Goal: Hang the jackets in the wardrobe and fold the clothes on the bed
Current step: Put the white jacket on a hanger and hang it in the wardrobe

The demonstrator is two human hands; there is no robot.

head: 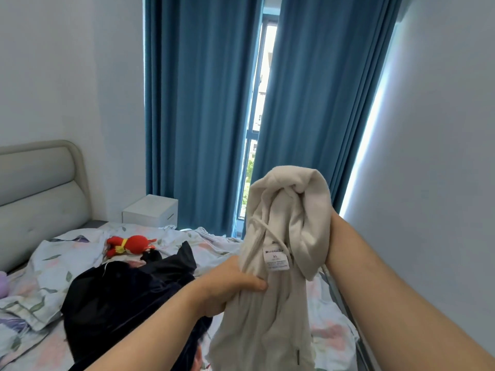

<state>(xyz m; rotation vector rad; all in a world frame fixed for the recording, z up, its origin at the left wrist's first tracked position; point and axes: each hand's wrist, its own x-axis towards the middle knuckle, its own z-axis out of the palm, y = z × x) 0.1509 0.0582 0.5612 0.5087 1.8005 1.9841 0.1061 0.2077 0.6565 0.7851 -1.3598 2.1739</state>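
Your left hand (230,283) has its fingers closed around the bunched cream cotton hooded sweatshirt (278,263), just below its white size label (276,259). Your right hand is buried inside the hood, so its fingers cannot be judged. Below your fingers, a dark navy jacket (120,295) lies on the floral-sheeted bed (53,263).

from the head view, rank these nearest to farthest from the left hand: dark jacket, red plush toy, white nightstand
1. dark jacket: on the bed, right beside and under the left hand.
2. red plush toy: farther up the bed, to the left.
3. white nightstand: beyond the bed, by the blue curtain.
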